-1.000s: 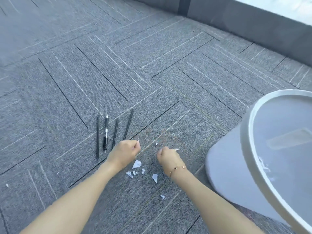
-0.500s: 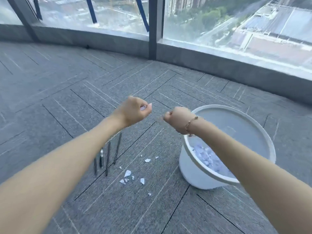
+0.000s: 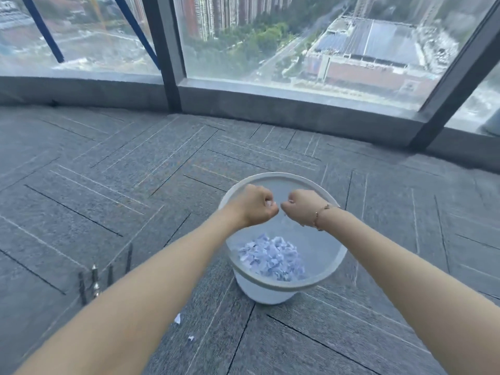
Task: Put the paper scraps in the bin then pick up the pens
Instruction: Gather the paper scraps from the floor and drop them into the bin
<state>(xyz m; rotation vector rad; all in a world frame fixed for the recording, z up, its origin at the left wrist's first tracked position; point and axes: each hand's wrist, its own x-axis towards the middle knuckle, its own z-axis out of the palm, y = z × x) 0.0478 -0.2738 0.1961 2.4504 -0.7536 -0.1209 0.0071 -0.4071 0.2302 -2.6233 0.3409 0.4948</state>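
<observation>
Paper scraps (image 3: 272,257) heaped in the white bin (image 3: 270,292) on the grey carpet (image 3: 113,190); two stray scraps (image 3: 177,318) lie on carpet near-left of it. Both arms stretched out, left hand (image 3: 255,205) and right hand (image 3: 300,208) fisted side by side above the bin opening, knuckles nearly touching. Left fist pinches a white bit; right contents can't tell. Bracelet (image 3: 320,215) on right wrist. Pens (image 3: 94,280) far left, parallel, long axes pointing away, partly hidden by left forearm.
</observation>
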